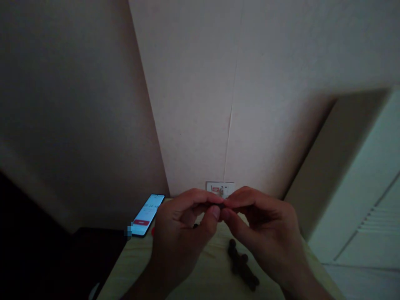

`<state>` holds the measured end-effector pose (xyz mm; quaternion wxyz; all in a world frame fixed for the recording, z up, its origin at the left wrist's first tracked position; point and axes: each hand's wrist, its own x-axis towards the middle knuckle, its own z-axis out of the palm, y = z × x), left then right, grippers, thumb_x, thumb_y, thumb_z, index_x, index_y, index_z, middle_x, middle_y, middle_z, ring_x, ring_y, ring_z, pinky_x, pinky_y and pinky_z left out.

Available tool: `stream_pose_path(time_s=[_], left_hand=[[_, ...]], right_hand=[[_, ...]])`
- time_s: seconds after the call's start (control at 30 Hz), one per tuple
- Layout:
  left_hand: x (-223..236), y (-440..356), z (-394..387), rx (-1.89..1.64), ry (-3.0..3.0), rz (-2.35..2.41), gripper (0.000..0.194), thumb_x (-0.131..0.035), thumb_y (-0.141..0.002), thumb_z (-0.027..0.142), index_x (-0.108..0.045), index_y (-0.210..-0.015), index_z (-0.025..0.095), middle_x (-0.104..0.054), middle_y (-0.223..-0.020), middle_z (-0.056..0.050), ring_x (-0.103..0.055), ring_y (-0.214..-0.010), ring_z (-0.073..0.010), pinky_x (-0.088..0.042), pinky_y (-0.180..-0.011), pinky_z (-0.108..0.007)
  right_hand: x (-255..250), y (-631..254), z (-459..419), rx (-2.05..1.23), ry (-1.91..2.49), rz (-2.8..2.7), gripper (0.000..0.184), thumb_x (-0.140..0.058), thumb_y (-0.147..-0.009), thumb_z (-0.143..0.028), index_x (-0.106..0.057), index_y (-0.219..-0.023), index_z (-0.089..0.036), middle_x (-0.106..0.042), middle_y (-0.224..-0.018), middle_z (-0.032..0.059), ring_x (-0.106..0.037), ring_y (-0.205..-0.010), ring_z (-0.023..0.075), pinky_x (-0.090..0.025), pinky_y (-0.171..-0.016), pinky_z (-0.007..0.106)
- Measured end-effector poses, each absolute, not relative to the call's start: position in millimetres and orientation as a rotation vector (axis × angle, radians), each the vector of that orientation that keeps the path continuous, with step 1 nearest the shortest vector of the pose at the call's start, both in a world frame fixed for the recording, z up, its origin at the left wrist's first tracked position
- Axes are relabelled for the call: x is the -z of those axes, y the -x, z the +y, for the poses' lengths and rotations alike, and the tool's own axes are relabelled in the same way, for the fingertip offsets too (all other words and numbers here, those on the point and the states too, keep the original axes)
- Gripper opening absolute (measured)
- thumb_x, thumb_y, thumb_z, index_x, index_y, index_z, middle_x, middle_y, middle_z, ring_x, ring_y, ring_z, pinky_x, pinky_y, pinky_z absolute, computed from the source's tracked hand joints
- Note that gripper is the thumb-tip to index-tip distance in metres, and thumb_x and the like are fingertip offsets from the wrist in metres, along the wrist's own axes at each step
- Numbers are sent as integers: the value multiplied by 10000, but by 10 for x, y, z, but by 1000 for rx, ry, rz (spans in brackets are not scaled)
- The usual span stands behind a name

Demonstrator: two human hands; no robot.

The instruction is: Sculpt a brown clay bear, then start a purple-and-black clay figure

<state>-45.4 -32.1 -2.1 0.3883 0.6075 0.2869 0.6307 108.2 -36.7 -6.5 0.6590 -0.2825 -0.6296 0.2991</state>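
Note:
My left hand [186, 225] and my right hand [265, 225] meet fingertip to fingertip above the wooden table. Both are closed in a pinch on a small dark piece [221, 205], mostly covered by the fingers, so its kind is unclear. Below them, nearer my right hand, a dark brown, lumpy figure [242, 266] with rounded knobs lies on the tabletop. It looks like modelling clay, though the dim light hides its detail. Just behind my left hand shows a bit of something red [153, 231], largely hidden.
A lit phone [146, 216] lies at the table's back left. The light wooden tabletop [209, 283] meets a pale wall [193, 104] with a socket plate [215, 185]. A white cabinet [368, 196] with slats stands to the right; the lower left is dark.

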Motion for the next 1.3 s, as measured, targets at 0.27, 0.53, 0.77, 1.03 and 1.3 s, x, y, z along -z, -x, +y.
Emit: stream_pose_path(time_s=[0.27, 0.53, 0.77, 1.03, 1.3], left_hand=[[14, 437, -314, -1545, -1509, 753, 184, -759, -885, 134, -869, -916, 277, -819, -806, 10, -774, -743, -131, -639, -700, -177], [69, 451, -265, -1515, -1486, 641, 198, -833, -863, 201, -864, -1011, 329, -803, -1017, 3, -768, -906, -126, -633, -790, -168], [41, 460, -272, -1545, -1440, 722, 134, -850, -851, 243, -866, -967, 308, -828, -880, 6, -772, -810, -128, -629, -747, -170], [35, 482, -274, -1500, -1457, 731, 47, -826, -877, 299, -854, -881, 261, -783, -700, 16, -678, -609, -95, -564, -593, -157], [72, 357, -300, -1344, -1391, 696, 179, -785, -909, 385, -849, -898, 218, -795, -763, -30, -709, -701, -151, -585, -673, -236]], right_hand=[[58, -1094, -356, -780, 671, -1328, 109, -814, -782, -129, -818, -791, -237, -778, -686, -4, -721, -603, 111, -605, -582, 171], [18, -1101, -347, -817, 645, -1309, 116, -867, -776, -142, -835, -813, -248, -765, -678, -19, -731, -617, 100, -608, -598, 139], [72, -1137, -333, -732, 620, -1420, 156, -809, -863, -156, -831, -967, -271, -794, -838, 6, -743, -759, 130, -628, -708, 221], [110, -1171, -315, -672, 606, -1514, 119, -792, -906, -157, -810, -956, -263, -768, -816, 7, -706, -722, 149, -595, -702, 308], [155, -1150, -384, -430, 712, -1535, 289, -624, -1022, -363, -696, -1293, -291, -716, -1245, 80, -687, -1125, 250, -588, -966, 412]])
